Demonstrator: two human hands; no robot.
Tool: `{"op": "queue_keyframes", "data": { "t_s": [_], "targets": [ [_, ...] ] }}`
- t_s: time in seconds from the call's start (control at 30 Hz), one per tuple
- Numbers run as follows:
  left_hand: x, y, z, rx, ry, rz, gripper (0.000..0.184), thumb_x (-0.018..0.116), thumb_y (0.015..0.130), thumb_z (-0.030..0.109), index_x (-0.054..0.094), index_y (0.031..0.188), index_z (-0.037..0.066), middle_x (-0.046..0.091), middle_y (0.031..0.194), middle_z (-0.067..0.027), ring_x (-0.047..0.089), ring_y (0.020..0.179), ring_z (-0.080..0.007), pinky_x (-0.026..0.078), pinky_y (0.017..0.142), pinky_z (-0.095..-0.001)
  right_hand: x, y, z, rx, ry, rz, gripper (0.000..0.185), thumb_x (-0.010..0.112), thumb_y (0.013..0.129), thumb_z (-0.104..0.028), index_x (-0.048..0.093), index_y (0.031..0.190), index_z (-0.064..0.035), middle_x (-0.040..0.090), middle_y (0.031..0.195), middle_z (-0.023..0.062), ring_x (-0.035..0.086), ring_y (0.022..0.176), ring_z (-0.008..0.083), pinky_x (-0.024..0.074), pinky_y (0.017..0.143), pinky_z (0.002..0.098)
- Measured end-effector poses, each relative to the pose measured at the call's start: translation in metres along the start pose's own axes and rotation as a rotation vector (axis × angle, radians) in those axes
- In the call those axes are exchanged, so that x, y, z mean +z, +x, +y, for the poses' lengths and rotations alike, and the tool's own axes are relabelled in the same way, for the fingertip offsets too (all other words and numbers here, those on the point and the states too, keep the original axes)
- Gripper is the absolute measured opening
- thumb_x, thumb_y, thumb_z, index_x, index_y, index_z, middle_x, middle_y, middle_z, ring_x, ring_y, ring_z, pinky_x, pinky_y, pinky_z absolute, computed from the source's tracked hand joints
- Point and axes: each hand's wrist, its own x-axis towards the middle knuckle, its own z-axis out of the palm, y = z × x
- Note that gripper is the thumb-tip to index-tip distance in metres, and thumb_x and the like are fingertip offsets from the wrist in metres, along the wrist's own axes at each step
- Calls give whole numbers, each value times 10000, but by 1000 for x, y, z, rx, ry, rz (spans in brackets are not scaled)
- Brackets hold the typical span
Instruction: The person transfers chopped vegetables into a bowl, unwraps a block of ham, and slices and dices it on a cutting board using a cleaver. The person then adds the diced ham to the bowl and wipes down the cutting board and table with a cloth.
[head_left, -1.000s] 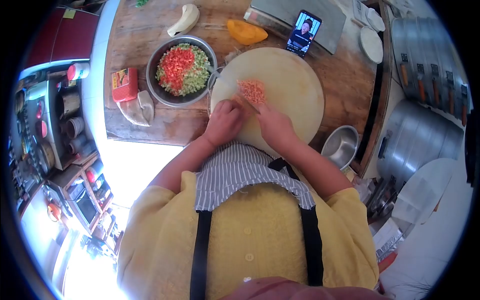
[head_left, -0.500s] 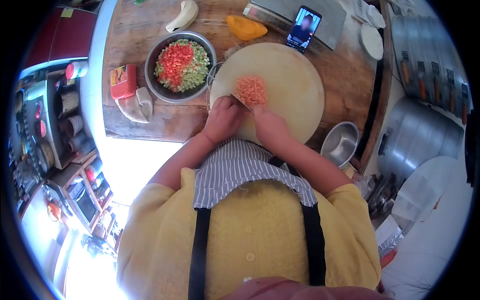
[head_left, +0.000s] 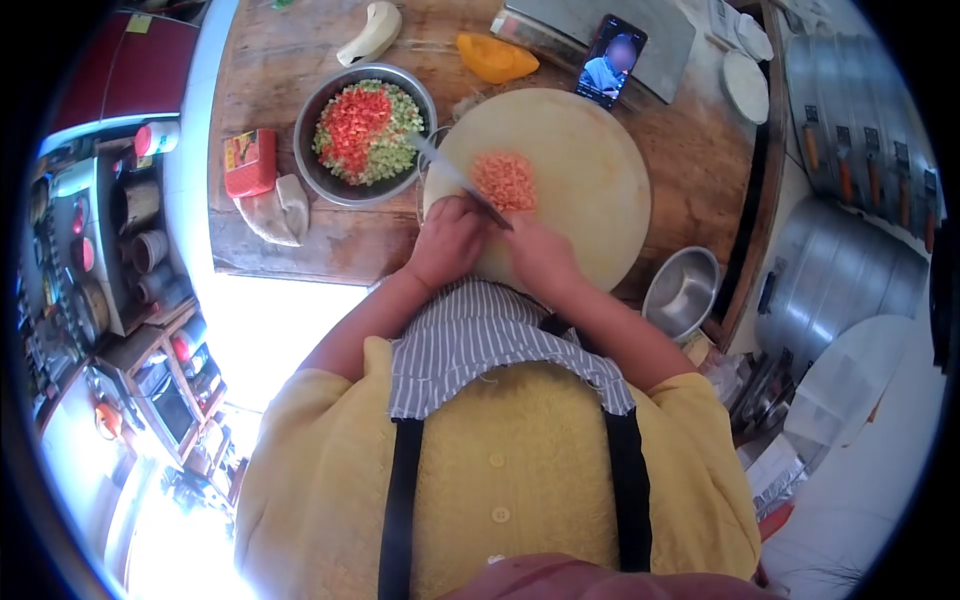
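My right hand [head_left: 540, 255] is closed round the handle of a knife [head_left: 462, 184], whose blade points up and left over the edge of the round cutting board [head_left: 595, 165]. Beside it, my left hand [head_left: 450, 238] rests on the board with curled fingers just below the blade; whatever lies under them is hidden. A pile of finely diced orange pieces [head_left: 503, 180], resembling carrot, sits right of the blade. Left of the board stands a metal bowl [head_left: 303, 165] holding diced red pieces [head_left: 352, 120] and diced pale green pieces [head_left: 385, 155].
A phone [head_left: 610, 62] leans behind the board, near an orange squash-like piece [head_left: 495, 58] and a pale peeled piece [head_left: 370, 35]. A red package [head_left: 249, 163] and a cloth [head_left: 275, 212] lie left. An empty metal bowl [head_left: 682, 292] is at right.
The knife blade has swung into plain view, raised and pointing up-left toward the bowl. Both hands stay in nearly the same place, and the diced pile looks much the same.
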Motion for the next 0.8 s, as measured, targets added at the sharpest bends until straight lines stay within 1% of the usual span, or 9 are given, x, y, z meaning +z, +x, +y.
{"op": "queue_keyframes", "data": {
  "t_s": [0.1,0.17,0.23,0.27,0.37,0.43,0.53,0.63,0.8],
  "targets": [
    [1,2,1,51,-3,22,198,648,729,94,548,897,60,511,992,-157,505,947,-359,415,861,-435,-7,-3,7,-35,55,59,182,480,879,-115,493,1033,-21,591,944,204,597,856,399,479,726,480],
    [-3,2,8,-36,-55,66,201,648,723,88,549,895,61,514,986,-153,502,951,-358,420,857,-434,-12,-5,2,-20,15,43,176,469,856,-90,477,1019,-23,585,969,207,601,861,405,485,723,485],
    [-3,0,7,-14,-20,57,203,651,721,87,548,895,61,516,988,-151,501,956,-355,423,855,-432,-13,-10,-6,22,-127,-154,193,472,907,-148,484,1063,-36,590,982,184,602,867,390,488,723,477],
    [-2,0,8,13,14,54,206,653,720,86,547,895,61,518,990,-149,500,962,-352,425,852,-431,-6,-10,-5,26,-127,-156,193,472,907,-148,484,1063,-36,590,982,184,602,867,390,488,723,477],
    [0,-1,3,14,4,31,210,657,725,97,548,902,62,518,989,-147,497,971,-346,420,865,-425,6,0,1,33,-107,-82,186,484,901,-143,485,1053,-37,590,982,186,601,866,388,488,722,474],
    [0,-2,2,6,-1,22,204,655,728,100,551,900,63,519,983,-144,498,973,-342,415,870,-422,-1,2,2,0,89,25,157,491,859,-92,471,1003,-33,584,982,205,601,859,403,486,720,483],
    [-1,0,4,2,7,44,167,646,731,115,584,880,71,533,955,-124,503,972,-323,408,876,-412,-9,-2,2,-52,38,88,151,480,862,-91,472,1001,-34,585,985,204,600,858,402,485,721,481],
    [-1,-4,6,-14,31,54,152,647,736,116,591,871,75,540,957,-111,506,974,-312,405,878,-410,-9,-10,-10,6,-102,-109,173,461,908,-138,488,1049,-42,588,995,184,598,862,390,487,719,473],
    [2,-6,1,20,12,40,171,659,743,115,570,882,68,530,989,-123,502,970,-322,403,878,-418,0,0,-4,14,23,-24,175,476,895,-130,506,1031,-25,595,970,192,598,869,383,477,725,479]
  ]
}}
